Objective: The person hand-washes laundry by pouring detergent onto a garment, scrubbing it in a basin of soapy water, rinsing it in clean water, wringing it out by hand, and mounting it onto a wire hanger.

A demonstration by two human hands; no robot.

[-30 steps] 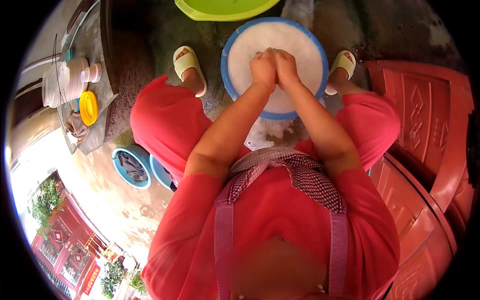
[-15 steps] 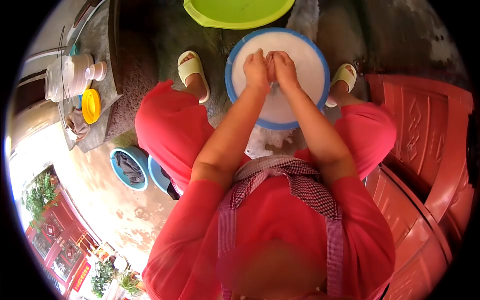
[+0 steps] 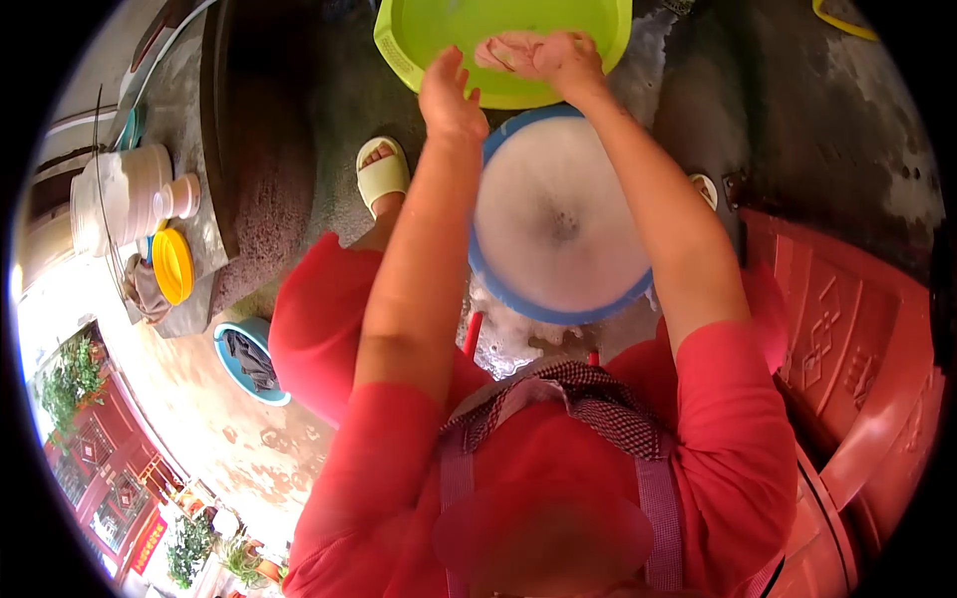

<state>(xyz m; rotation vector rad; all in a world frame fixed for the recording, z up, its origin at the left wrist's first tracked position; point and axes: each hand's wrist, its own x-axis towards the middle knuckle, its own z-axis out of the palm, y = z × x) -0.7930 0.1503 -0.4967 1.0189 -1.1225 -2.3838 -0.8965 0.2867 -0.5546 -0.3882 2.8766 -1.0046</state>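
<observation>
A wrung-up pink cloth [image 3: 508, 54] hangs from my right hand [image 3: 570, 66], whose fingers are closed round one end of it. It is over the lime-green basin [image 3: 518, 101] at the top of the view. To its left, my left hand [image 3: 454, 97] is off the cloth, fingers spread and holding nothing, by the green basin's near edge. Between my feet stands a blue-rimmed basin [image 3: 543, 311] full of whitish suds, with a darker patch in the middle of the foam.
On the left, a light-blue bucket [image 3: 225, 351] holds dark clothing. A stone ledge [image 3: 189, 130] carries plastic tubs [image 3: 135, 194] and a yellow bowl [image 3: 172, 266]. Red panels [image 3: 837, 349] stand close on my right. The floor looks wet.
Both hands have left the sudsy basin and moved forward to the green basin. My left hand has opened and come away from my right, which now shows the pink cloth.
</observation>
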